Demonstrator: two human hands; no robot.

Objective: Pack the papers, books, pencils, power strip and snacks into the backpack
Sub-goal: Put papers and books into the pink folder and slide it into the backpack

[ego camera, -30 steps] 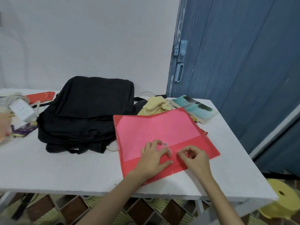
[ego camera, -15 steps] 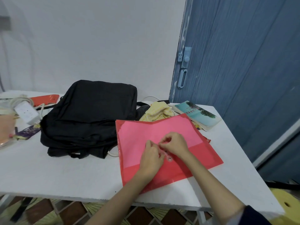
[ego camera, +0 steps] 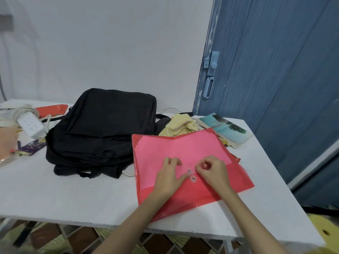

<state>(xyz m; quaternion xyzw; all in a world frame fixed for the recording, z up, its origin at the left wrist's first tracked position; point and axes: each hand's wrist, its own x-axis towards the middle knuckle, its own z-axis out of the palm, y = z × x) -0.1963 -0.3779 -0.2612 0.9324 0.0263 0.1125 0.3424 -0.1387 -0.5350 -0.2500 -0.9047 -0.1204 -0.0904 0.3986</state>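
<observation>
A red plastic folder (ego camera: 185, 154) lies flat on the white tabletop (ego camera: 73, 197), just right of the black backpack (ego camera: 102, 131), its near corner reaching past the tabletop's front edge. Two small round clasps (ego camera: 191, 175) sit close together near the folder's middle, where the flap meets the pocket. The left hand (ego camera: 168, 177) rests on the folder with its thumb stretched toward the clasps and its other fingers bent against the plastic (it grips nothing that can be seen). The right hand (ego camera: 211, 170) sits just beside the clasps with its fingers curled inward and the tips drawn together as if pinching something thin; what lies between them is too small to tell. The backpack lies on its side and looks closed from this angle. Behind the folder a yellow cloth (ego camera: 180, 125) is bunched against the backpack, and a book with a teal cover (ego camera: 226, 128) lies at the far right corner. To the backpack's left are a white power strip (ego camera: 31, 124) with its coiled cord, a purple snack wrapper (ego camera: 32, 146), and a flat red packet (ego camera: 51, 110). A blue door (ego camera: 275, 70) stands behind the tabletop on the right.
</observation>
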